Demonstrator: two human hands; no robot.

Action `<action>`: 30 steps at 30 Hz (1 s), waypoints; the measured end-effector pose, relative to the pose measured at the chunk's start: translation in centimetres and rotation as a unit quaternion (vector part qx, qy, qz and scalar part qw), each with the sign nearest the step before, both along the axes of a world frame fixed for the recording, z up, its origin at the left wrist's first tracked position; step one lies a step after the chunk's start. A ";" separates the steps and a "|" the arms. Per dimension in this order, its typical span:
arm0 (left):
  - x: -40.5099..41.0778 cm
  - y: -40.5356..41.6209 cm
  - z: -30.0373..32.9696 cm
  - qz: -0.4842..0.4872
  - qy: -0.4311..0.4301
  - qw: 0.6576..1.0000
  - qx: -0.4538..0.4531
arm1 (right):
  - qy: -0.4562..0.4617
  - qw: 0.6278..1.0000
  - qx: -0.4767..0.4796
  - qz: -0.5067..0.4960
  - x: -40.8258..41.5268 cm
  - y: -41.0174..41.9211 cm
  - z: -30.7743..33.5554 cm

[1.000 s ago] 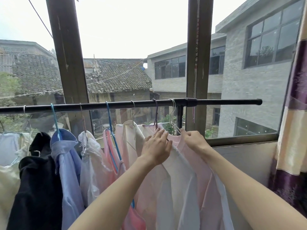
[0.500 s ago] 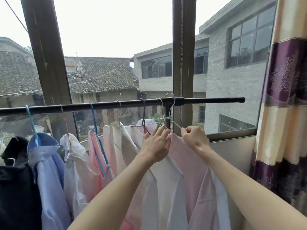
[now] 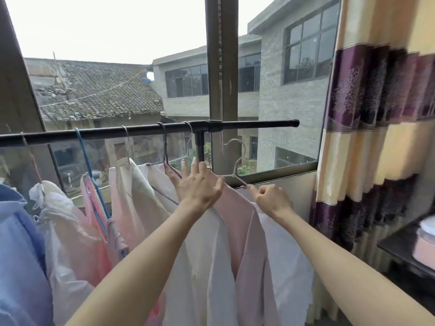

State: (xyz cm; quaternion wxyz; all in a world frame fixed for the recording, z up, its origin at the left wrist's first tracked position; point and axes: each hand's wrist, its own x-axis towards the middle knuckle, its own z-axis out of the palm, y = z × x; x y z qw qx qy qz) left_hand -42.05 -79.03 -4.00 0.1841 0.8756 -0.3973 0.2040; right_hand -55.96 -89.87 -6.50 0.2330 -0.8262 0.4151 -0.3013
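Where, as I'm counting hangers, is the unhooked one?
Head view, right of centre: hanger off the rail, below its right end, pinched by the right hand.

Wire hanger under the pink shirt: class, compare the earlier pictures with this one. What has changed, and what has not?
The hanger has come off the rail: its hook, over the rail before, now hangs free below it, right of the post. The right hand still pinches its wire and the left hand still rests on the pink shirt. The other clothes stay hung.
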 end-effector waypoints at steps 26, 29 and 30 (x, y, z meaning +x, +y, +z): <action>-2.1 -2.6 0.0 -0.063 0.007 0.997 0.035 | -0.104 0.958 0.120 -0.237 -4.1 -3.1 1.6; -1.4 -2.0 0.0 -0.082 0.007 0.996 0.044 | -0.113 0.972 0.091 -0.186 -2.4 -2.8 3.0; -1.0 -1.6 0.1 -0.086 0.008 0.995 0.050 | -0.115 0.977 0.078 -0.163 -1.5 -2.7 3.5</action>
